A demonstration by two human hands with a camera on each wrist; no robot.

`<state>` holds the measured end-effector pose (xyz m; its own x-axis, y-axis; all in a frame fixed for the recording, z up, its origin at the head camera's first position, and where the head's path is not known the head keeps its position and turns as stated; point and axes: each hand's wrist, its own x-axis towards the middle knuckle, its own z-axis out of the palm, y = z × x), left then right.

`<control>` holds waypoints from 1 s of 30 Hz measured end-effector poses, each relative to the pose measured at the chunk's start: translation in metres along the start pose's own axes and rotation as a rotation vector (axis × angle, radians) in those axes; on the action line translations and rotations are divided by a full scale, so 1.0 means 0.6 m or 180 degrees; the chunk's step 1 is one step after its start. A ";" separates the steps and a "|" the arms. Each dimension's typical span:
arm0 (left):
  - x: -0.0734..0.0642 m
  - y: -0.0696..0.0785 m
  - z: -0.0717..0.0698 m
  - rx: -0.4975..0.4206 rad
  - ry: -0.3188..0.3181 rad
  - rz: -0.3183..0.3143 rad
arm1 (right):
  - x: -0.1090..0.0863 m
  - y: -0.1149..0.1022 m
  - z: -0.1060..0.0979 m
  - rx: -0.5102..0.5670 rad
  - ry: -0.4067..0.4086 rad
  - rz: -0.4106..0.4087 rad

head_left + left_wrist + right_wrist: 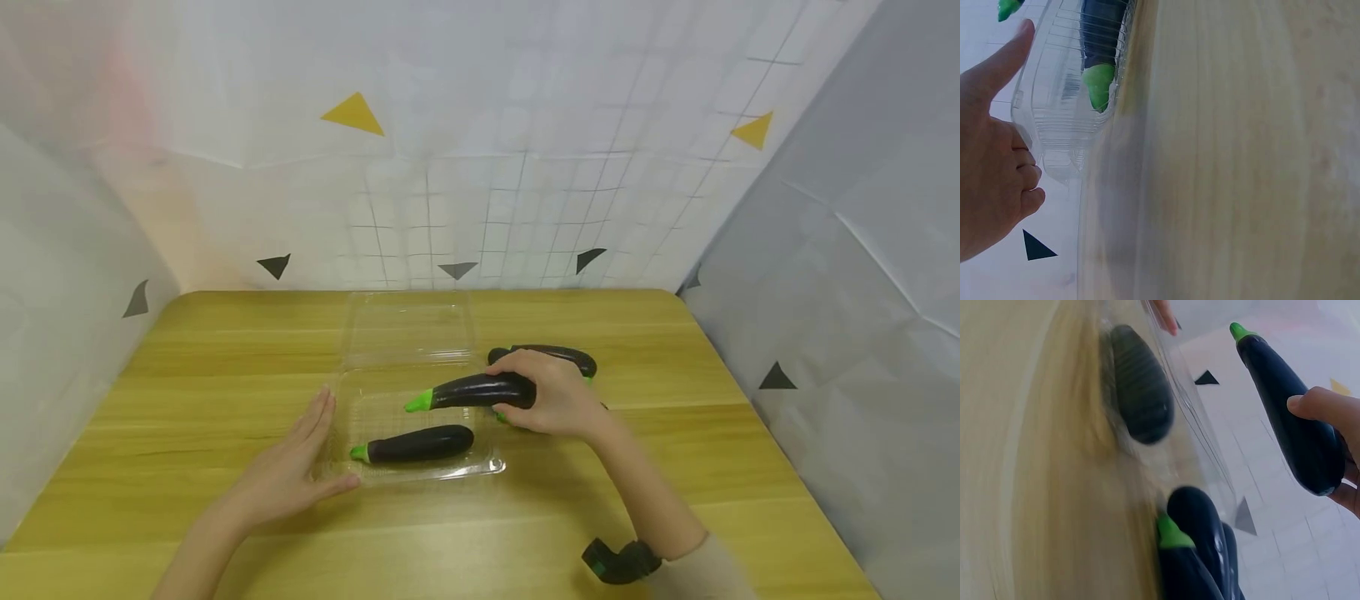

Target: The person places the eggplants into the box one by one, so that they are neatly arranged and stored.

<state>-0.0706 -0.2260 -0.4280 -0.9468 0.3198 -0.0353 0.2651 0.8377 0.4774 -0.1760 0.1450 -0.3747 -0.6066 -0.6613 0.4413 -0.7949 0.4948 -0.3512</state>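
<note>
A clear plastic clamshell container lies with its lid laid back. One dark eggplant with a green stem rests along the front of its base. My right hand grips a second eggplant by its thick end, above the container's right part, stem pointing left. The right wrist view shows the thumb pressed on this held eggplant. At the container's left side, my left hand touches the edge with extended fingers, thumb near the front left corner; no eggplant is in it.
More eggplants lie on the wooden table right of the container, partly hidden by my right hand. In the right wrist view these eggplants are bunched together. White sheeted walls stand behind and at both sides.
</note>
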 end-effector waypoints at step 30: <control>-0.001 0.000 0.002 -0.0006 0.0034 0.0018 | 0.048 -0.044 0.112 -0.0184 -0.0384 -0.0160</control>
<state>-0.0698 -0.2259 -0.4292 -0.9472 0.3198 -0.0233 0.2702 0.8350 0.4793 -0.1715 0.0749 -0.4081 -0.5627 -0.7473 0.3533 -0.8258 0.4887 -0.2816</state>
